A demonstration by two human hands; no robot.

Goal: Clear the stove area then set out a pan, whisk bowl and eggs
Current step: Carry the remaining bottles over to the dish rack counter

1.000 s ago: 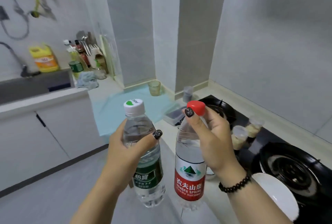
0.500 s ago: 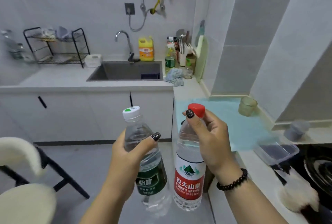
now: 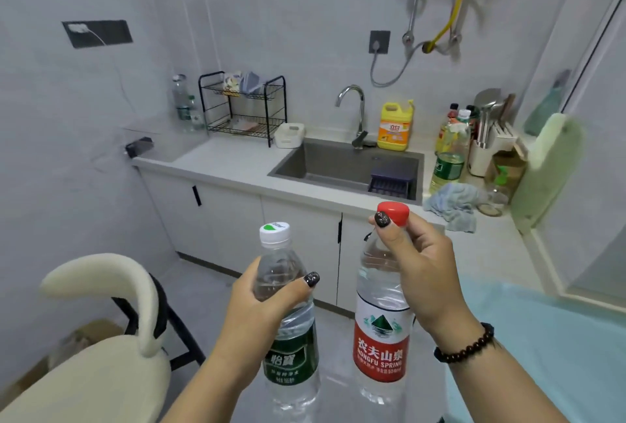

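I carry two plastic water bottles upright in front of me, above the floor. My left hand (image 3: 261,307) grips the green-labelled bottle (image 3: 291,355) with a white cap around its upper body. My right hand (image 3: 420,273) grips the red-labelled bottle (image 3: 379,344) at its neck, just below the red cap (image 3: 394,212). The stove, pan, bowl and eggs are out of view.
A grey counter (image 3: 230,161) runs ahead with a sink (image 3: 342,165), tap, black dish rack (image 3: 244,107), yellow detergent jug (image 3: 394,126), oil bottles and a blue cloth (image 3: 450,202). A light-blue mat (image 3: 542,348) covers the counter at right. A cream chair (image 3: 95,355) stands at lower left.
My view has swung left, away from the stove toward the sink counter and chair. Both hands keep the same grip on the bottles.
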